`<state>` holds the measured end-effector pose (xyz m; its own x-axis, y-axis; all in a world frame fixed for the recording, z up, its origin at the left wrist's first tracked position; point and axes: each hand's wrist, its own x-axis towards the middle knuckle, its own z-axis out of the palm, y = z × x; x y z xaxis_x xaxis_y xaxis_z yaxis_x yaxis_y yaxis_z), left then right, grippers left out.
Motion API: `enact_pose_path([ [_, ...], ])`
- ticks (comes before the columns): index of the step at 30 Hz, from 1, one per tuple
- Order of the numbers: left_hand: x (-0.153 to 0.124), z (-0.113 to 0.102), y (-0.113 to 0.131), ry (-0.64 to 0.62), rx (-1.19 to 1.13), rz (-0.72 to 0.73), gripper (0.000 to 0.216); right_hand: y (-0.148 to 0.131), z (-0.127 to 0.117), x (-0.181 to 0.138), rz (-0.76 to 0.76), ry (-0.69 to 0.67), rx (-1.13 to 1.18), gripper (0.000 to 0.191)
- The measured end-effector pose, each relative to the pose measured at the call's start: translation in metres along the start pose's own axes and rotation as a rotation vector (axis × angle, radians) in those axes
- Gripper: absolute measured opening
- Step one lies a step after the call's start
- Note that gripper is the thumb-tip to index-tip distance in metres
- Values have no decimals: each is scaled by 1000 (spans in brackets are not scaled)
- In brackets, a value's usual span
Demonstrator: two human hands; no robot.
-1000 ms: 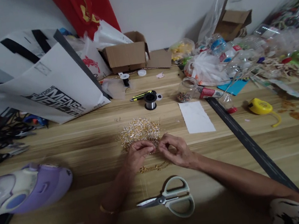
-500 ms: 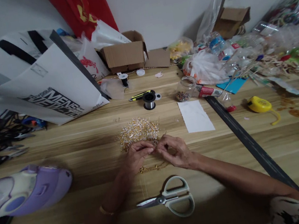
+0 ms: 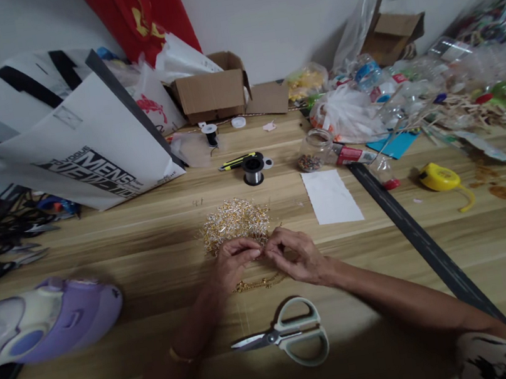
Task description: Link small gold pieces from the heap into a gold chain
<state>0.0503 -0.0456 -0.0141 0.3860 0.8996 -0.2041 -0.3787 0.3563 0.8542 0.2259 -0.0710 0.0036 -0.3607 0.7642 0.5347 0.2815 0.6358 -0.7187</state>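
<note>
My left hand (image 3: 233, 262) and my right hand (image 3: 294, 254) meet fingertip to fingertip at the near edge of a heap of small gold and white pieces (image 3: 234, 219) on the wooden table (image 3: 148, 249). Both hands are pinched closed on something tiny from the heap that I cannot make out. A strand of gold pieces (image 3: 258, 283) lies on the table just below my hands. Pale green scissors (image 3: 289, 335) lie closed, nearer to me than the hands.
A purple and white device (image 3: 39, 319) sits at the left. A white shopping bag (image 3: 64, 135), a cardboard box (image 3: 212, 91), a wire spool (image 3: 253, 170), a jar (image 3: 316, 151), white paper (image 3: 331, 197), a yellow tape measure (image 3: 441, 179) and plastic clutter lie beyond.
The fingertips of both hands have drawn slightly closer together over the heap's edge. Otherwise nothing has visibly moved.
</note>
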Motion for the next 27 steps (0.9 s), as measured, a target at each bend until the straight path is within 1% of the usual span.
enact_pose_path([
  [7, -1, 0, 1, -9, 11, 6, 16, 3, 1, -1, 2, 10, 17, 4],
  [13, 0, 1, 1, -11, 37, 33, 15, 5, 1, -1, 18, -9, 30, 4],
  [20, 1, 0, 0, 12, 71, 75, 15, 2, 0, -1, 88, -22, 61, 5],
  [27, 2, -3, -1, 5, 137, 105, 14, -1, -1, 2, 160, -14, 107, 6],
])
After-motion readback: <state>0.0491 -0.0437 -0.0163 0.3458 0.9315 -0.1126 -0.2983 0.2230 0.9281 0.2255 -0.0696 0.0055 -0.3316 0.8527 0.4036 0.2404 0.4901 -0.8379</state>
